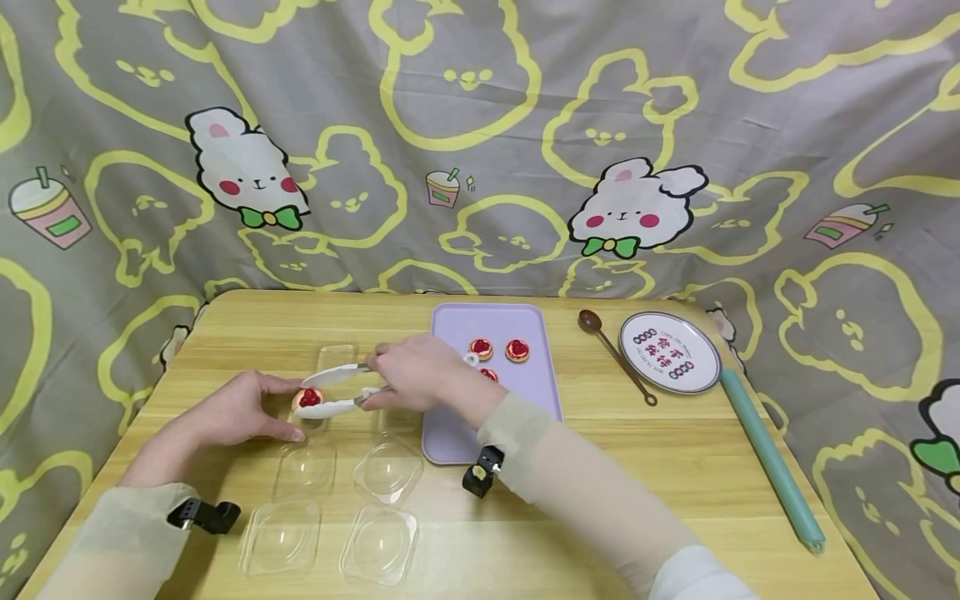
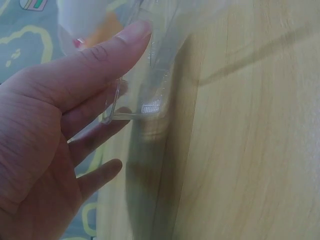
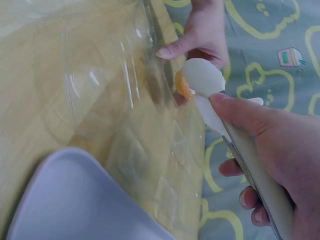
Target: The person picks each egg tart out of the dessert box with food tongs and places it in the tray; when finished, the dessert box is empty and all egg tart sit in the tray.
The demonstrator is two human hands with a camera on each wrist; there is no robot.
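My right hand (image 1: pixel 420 371) holds a pair of tongs (image 1: pixel 333 408) with white tips and a metal-looking handle. Between those tips is a small tart (image 1: pixel 308 397) with red topping, just above the table on the left. In the right wrist view, the tart's orange-brown side (image 3: pixel 183 85) shows beside a white tip. My left hand (image 1: pixel 232 410) holds a clear plastic box (image 2: pixel 150 106) by its edge, thumb on the near side and fingers behind. The tart sits over this box; whether it touches the bottom I cannot tell.
Several clear plastic boxes or lids (image 1: pixel 378 546) lie on the table near the front left. A lilac tray (image 1: pixel 517 425) bears more tarts (image 1: pixel 517 349). To the right are a brown spoon (image 1: pixel 618 358), a printed plate (image 1: pixel 671 352) and a green roll (image 1: pixel 772 458).
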